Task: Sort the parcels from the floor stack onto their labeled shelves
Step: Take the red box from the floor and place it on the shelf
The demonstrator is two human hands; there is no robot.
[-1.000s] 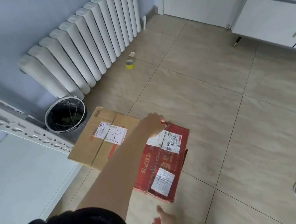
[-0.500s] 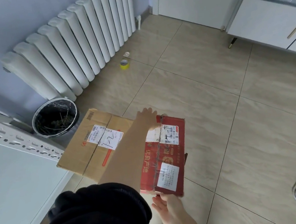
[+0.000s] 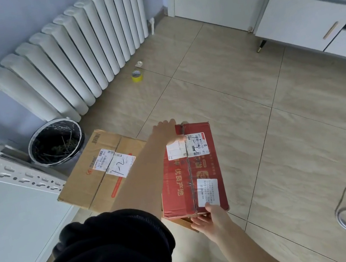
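Your red box [image 3: 191,171] has come up off the floor since a second ago — back then only your left hand [image 3: 165,132] touched its far end and your right hand [image 3: 208,218] hung free at the bottom of the frame. Now both hands are clamped on it, left over the far edge, right under the near edge with the thumb on top. It sits mid-frame, level, its long side running away from you, with a brown flap showing beneath its near end. I judge the pick done and the carry to a shelf due next. Its handwritten mark on the white label [image 3: 187,145] is partly under your left thumb, so read it before you turn.

The brown box [image 3: 97,172] stays on the floor left of centre, its label marked "1-2", beside the perforated grey shelf rail [image 3: 13,174] at the left edge.

Both boxes are corrugated card, flat-sided, square-cornered and taped along the top seam. The red one is glossy print with scuffed, frayed near corners, so I expect it to be stiff enough for an end-to-end grip. The floor [image 3: 281,136] is smooth beige tile — slick underfoot, perhaps. A round bin [image 3: 56,141] lined in black film stands by the ribbed white radiator [image 3: 78,55].
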